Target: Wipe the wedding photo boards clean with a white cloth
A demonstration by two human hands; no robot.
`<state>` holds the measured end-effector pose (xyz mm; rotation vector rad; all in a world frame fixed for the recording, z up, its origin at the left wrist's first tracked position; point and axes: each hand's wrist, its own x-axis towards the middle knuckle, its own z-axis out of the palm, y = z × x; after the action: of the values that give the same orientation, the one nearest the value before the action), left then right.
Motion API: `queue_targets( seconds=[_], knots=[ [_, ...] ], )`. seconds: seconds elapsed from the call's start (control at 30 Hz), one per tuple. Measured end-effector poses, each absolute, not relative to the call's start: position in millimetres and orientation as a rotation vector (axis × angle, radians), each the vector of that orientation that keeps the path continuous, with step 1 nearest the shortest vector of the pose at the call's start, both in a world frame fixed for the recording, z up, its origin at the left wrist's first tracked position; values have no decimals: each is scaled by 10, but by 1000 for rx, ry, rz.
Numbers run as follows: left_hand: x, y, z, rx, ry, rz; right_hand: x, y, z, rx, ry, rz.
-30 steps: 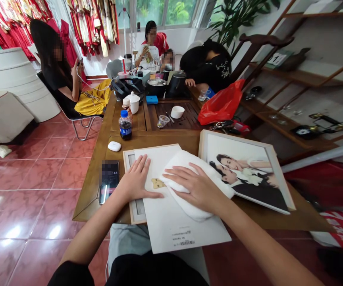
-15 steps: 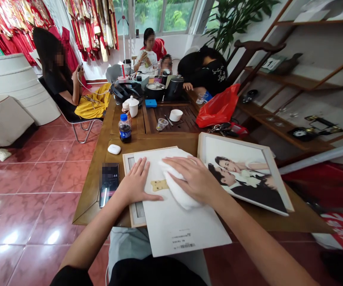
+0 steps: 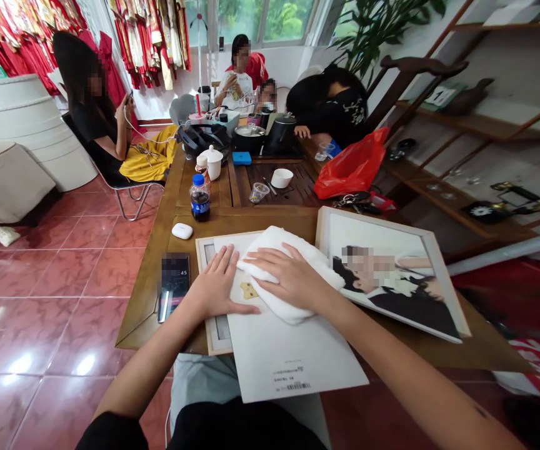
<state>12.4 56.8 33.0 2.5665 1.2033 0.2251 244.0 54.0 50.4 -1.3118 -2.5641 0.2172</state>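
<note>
My left hand [image 3: 216,289] lies flat with fingers spread on a white backing board [image 3: 284,356], which rests on a picture frame [image 3: 211,334] at the near end of the wooden table [image 3: 150,269]. My right hand [image 3: 289,278] presses flat on a folded white cloth [image 3: 293,250] that lies on the same board, fingers stretched out over it. A small tan sticker [image 3: 249,291] shows between the two hands. To the right a framed wedding photo [image 3: 392,278] leans tilted on the table.
A phone [image 3: 173,284] and a white earbud case [image 3: 182,230] lie left of the frame. Further up stand a cola bottle [image 3: 199,197], teaware, a kettle [image 3: 279,132] and a red plastic bag [image 3: 352,165]. Several people sit around the far end. Shelves stand on the right.
My right hand has slid the white cloth leftward and up over the board, toward my left hand. My left hand has stayed in place.
</note>
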Motion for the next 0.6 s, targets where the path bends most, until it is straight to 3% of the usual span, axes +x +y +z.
queue_targets(
  seconds=[0.27, 0.6],
  knots=[
    [123, 568, 344, 2533, 1214, 220, 2732, 607, 487, -1603, -2296, 103],
    [121, 576, 349, 2537, 1216, 179, 2248, 794, 666, -1469, -2342, 152]
  ],
)
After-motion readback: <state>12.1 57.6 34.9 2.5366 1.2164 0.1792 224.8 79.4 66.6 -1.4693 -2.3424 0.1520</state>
